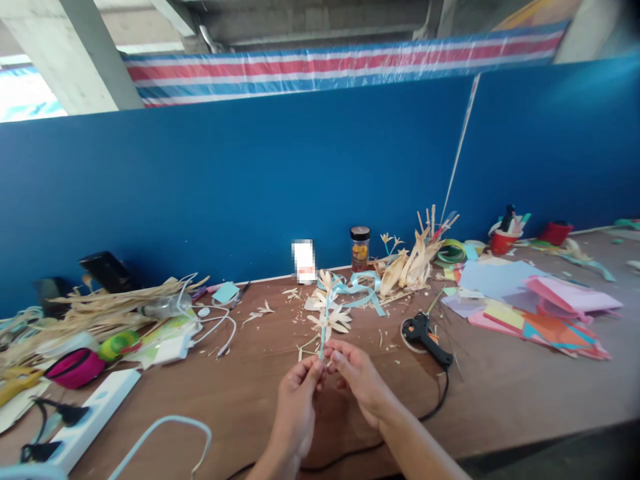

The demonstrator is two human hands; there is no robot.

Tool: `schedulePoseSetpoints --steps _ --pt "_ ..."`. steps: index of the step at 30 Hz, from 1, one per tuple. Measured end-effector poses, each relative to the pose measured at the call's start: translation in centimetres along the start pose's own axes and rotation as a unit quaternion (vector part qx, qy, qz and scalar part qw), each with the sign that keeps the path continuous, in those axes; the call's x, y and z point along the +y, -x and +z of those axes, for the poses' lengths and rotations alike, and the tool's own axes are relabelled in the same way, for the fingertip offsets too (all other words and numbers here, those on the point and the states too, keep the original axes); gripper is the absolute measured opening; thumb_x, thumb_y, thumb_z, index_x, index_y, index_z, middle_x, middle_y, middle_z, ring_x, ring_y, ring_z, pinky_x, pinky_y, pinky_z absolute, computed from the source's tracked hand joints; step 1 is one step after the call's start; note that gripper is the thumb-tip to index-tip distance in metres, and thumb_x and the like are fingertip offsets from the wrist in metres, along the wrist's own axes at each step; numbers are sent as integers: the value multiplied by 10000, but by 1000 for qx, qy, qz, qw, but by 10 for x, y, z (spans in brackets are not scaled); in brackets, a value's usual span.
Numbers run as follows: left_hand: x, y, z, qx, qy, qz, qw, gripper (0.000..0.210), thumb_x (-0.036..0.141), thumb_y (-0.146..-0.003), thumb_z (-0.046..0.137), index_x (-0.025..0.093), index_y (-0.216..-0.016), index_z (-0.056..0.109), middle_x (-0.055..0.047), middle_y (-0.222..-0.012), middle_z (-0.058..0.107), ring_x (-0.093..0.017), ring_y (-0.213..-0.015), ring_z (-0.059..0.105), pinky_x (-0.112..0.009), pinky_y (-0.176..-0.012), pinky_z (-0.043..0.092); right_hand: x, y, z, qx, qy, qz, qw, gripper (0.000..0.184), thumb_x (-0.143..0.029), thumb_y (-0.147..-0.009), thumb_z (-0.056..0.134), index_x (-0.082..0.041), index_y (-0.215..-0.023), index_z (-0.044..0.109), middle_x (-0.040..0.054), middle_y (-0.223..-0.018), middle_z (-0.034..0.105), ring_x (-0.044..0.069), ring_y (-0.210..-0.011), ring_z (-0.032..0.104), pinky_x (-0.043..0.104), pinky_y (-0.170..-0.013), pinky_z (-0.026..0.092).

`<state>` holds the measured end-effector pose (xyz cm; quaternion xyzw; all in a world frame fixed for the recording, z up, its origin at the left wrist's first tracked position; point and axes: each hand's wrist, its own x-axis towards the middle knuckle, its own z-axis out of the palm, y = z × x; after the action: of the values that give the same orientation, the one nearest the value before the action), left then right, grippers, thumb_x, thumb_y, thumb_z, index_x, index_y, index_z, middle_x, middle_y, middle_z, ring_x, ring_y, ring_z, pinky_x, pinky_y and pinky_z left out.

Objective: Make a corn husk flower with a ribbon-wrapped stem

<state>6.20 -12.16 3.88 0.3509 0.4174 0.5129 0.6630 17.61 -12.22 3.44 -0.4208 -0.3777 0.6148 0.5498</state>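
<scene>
A handmade flower (331,319) with pale, dried-husk petals stands upright over the table on a light blue wrapped stem. My left hand (300,393) pinches the lower stem between thumb and fingers. Close beside it, my right hand (356,377) is closed, its thumb and fingertips against the same stem; the fingers' far side is hidden. Behind the blossoms lies a curl of light blue ribbon (367,288). Small husk scraps (260,311) are scattered on the tabletop around the flower.
A black glue gun (429,340) lies right of my hands, its cable running below them. Coloured paper (500,283) covers the right side. A white power strip (95,417) sits at left. A dark-lidded jar (360,250) and dried husks (410,267) stand by the blue partition (250,180).
</scene>
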Motion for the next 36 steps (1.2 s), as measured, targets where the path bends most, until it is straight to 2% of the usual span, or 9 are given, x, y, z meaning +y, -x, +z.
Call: schedulePoseSetpoints --steps 6,10,16,20,24,27,29,33,36 --pt "0 -2 0 -16 62 -24 998 170 253 -641 675 111 -714 617 26 -594 503 -17 -474 379 -107 -437 309 2 -1 -2 48 12 -16 999 328 -412 -714 581 -161 -921 614 34 -799 620 101 -640 520 169 -495 351" --pt "-3 0 -1 -42 108 -72 991 114 169 -643 677 89 -702 620 0 -621 515 -17 -506 423 -81 -430 337 2 -5 1 9 -5 -23 1000 272 -383 -694 610 -138 -813 616 8 -660 597 81 -564 499 170 -489 344" --pt "1 4 -2 -63 224 -183 955 71 30 -715 566 72 -753 608 -46 -693 546 -27 -548 497 -61 -422 377 3 -7 -2 -47 -82 35 995 248 -368 -684 635 -139 -701 540 -33 -584 528 44 -492 455 159 -480 344" --pt "1 5 -1 -67 233 -204 949 91 8 -728 535 60 -749 606 -54 -698 545 -27 -548 498 -60 -418 371 2 -6 -4 -71 -81 42 993 266 -385 -687 631 -143 -671 523 -37 -558 517 42 -477 440 160 -476 339" --pt "0 4 -1 -69 177 -151 970 37 64 -693 605 69 -729 613 -32 -669 536 -17 -525 457 -66 -424 348 1 -5 -5 -53 -66 30 996 272 -395 -680 633 -142 -769 591 -17 -616 545 57 -514 459 167 -479 332" --pt "-2 2 -1 -55 88 -74 992 87 162 -678 644 84 -705 615 3 -610 511 -7 -479 396 -80 -421 319 1 -3 -3 -21 -39 15 999 307 -398 -677 631 -151 -860 623 0 -677 582 69 -547 471 166 -470 311" --pt "-4 1 -1 -26 19 -19 999 126 221 -678 644 100 -703 618 20 -581 503 -15 -471 382 -96 -431 315 1 -2 0 2 -9 -11 1000 302 -407 -677 625 -141 -819 639 4 -665 595 74 -539 465 174 -471 308" --pt "-10 2 -3 24 -128 86 988 177 274 -673 633 126 -769 640 11 -589 552 -65 -522 448 -144 -482 349 2 -1 9 39 31 -63 997 280 -405 -674 623 -125 -680 627 3 -592 595 102 -548 481 211 -541 359" --pt "-12 3 -4 37 -174 133 975 205 293 -672 621 133 -796 651 -17 -640 606 -130 -631 527 -189 -559 394 3 -1 12 64 45 -79 994 274 -392 -663 633 -126 -601 610 -3 -556 580 103 -542 472 216 -555 359"
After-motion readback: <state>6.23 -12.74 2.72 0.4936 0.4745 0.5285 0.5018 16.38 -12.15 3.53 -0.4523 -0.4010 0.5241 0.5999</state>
